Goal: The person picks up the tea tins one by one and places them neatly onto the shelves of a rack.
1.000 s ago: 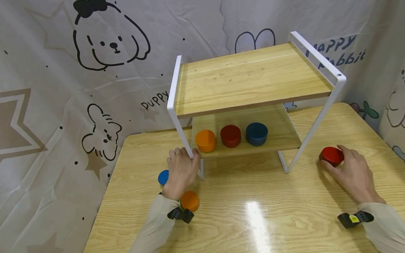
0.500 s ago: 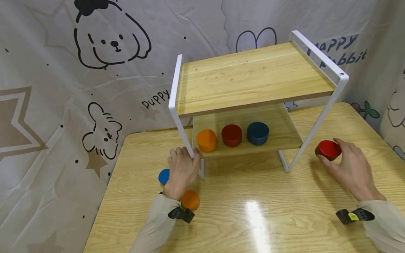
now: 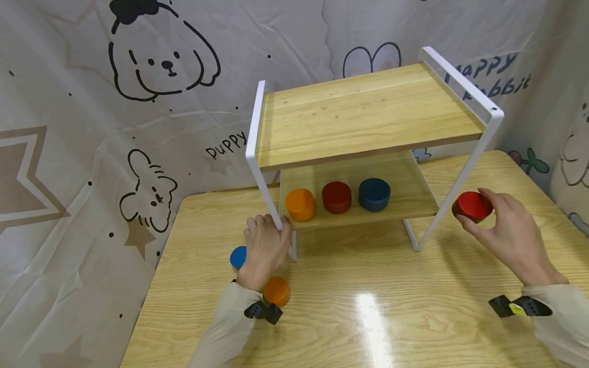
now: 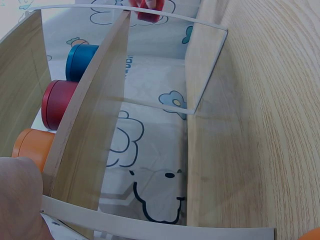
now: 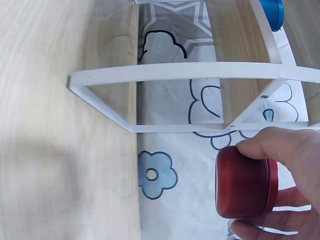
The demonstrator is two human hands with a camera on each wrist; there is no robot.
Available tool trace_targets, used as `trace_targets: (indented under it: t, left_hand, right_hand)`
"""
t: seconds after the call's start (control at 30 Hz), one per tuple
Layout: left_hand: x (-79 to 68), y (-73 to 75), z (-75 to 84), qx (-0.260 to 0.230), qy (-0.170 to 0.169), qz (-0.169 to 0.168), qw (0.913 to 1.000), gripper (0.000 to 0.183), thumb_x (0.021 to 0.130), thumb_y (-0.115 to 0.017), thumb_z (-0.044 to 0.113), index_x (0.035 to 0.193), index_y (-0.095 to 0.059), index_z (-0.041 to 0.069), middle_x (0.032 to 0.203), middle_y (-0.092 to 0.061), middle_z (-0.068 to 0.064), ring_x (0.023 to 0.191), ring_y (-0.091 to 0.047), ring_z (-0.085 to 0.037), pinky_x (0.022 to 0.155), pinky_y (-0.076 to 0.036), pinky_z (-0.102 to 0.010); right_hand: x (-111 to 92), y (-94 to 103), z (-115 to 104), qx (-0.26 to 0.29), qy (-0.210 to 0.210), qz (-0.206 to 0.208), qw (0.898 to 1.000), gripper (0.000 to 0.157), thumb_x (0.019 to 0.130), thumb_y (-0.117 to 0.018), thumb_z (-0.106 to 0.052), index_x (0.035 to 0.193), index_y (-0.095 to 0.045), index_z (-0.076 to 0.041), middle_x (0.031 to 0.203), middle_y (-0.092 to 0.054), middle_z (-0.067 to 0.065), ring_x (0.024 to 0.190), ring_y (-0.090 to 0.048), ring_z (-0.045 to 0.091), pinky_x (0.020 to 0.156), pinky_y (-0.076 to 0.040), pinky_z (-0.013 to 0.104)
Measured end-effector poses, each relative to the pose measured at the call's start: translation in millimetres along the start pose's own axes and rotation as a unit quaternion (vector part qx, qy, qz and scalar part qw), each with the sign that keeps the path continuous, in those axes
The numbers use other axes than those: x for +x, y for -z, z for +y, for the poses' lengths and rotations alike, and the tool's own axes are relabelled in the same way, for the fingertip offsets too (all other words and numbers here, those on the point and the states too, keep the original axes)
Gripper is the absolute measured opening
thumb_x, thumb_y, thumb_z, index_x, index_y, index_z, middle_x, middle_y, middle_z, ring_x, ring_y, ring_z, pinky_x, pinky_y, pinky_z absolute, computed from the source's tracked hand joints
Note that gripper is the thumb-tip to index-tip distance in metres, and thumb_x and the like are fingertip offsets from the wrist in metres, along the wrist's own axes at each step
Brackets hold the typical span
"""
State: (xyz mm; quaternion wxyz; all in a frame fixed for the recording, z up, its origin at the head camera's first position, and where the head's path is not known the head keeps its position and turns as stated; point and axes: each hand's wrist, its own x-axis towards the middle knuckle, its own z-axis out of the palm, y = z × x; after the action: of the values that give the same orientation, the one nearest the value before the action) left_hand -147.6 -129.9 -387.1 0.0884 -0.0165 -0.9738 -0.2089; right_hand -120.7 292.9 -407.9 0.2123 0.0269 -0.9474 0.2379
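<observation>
My right hand [image 3: 520,240] pinches a round red tin [image 3: 474,205] between thumb and fingers, raised over the table to the right of the two-tier shelf rack [image 3: 368,112]. From the right wrist, this tin [image 5: 242,185] shows its lid seam, with the thumb on its side and the rack's white end frame beyond. My left hand [image 3: 266,250] grips the rack's front left leg at the lower board. On that board stand an orange tin [image 3: 300,205], another red tin [image 3: 336,198] and a dark blue tin [image 3: 374,194] in a row.
A blue tin [image 3: 237,257], partly hidden by the left hand, sits on the wooden table [image 3: 345,317]. An orange tin [image 3: 277,291] lies near the left wrist, whose strap overlaps it. A printed cloth [image 3: 184,128] hangs behind the table.
The right hand has lifted the red tin and carried it a little up and leftward, closer to the rack. The left hand has kept its place on the leg.
</observation>
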Motion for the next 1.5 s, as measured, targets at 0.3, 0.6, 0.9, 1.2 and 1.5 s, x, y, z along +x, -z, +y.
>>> trace_targets:
  t: [0.3, 0.6, 0.9, 1.2, 1.5]
  left_hand:
    - [-0.1, -0.5, -0.6, 0.002, -0.003, 0.000, 1.0000, 0.048, 0.099, -0.031, 0.037, 0.074, -0.050, 0.002, 0.072, -0.040, -0.013, 0.069, -0.035, -0.030, 0.062, -0.027, -0.036]
    - [-0.3, 0.0, -0.5, 0.001, -0.001, 0.002, 1.0000, 0.047, 0.099, -0.032, 0.037, 0.074, -0.050, 0.002, 0.072, -0.040, -0.012, 0.069, -0.035, -0.030, 0.062, -0.027, -0.036]
    - [-0.3, 0.5, 0.0, 0.000, -0.001, -0.004, 1.0000, 0.047, 0.100, -0.032, 0.037, 0.073, -0.049, 0.002, 0.072, -0.040, -0.012, 0.069, -0.034, -0.030, 0.062, -0.026, -0.036]
    - [0.2, 0.2, 0.2, -0.001, 0.004, 0.000, 1.0000, 0.047, 0.099, -0.032, 0.037, 0.072, -0.050, 0.003, 0.072, -0.040, -0.012, 0.068, -0.035, -0.030, 0.061, -0.027, -0.036]
    - [0.2, -0.5, 0.2, 0.000, 0.002, -0.001, 1.0000, 0.047, 0.099, -0.032, 0.037, 0.074, -0.050, 0.002, 0.072, -0.040, -0.012, 0.069, -0.035, -0.030, 0.061, -0.027, -0.036]
  right_hand:
    - [20, 10.1, -14, 0.010, 0.037, -0.001, 0.999, 0.062, 0.079, -0.075, -0.014, 0.128, -0.048, 0.012, 0.107, -0.054, 0.031, 0.090, -0.050, 0.044, 0.071, -0.039, 0.055]
    - [26, 16.3, -26, 0.026, 0.052, -0.003, 0.998, 0.058, 0.076, -0.077, -0.012, 0.125, -0.052, 0.009, 0.105, -0.056, 0.027, 0.092, -0.053, 0.043, 0.073, -0.042, 0.056]
    - [25, 19.0, -29, 0.019, 0.050, -0.011, 0.999, 0.058, 0.075, -0.077, -0.012, 0.122, -0.053, 0.011, 0.106, -0.056, 0.029, 0.093, -0.053, 0.044, 0.073, -0.042, 0.057]
    - [17, 26.0, -34, 0.000, 0.066, 0.001, 0.998, 0.059, 0.073, -0.079, -0.012, 0.121, -0.054, 0.011, 0.105, -0.057, 0.029, 0.091, -0.054, 0.043, 0.071, -0.043, 0.054]
    - [4, 36.6, -42, -0.020, 0.051, -0.004, 0.999, 0.061, 0.068, -0.082, -0.013, 0.118, -0.055, 0.011, 0.103, -0.058, 0.032, 0.087, -0.055, 0.044, 0.070, -0.045, 0.058]
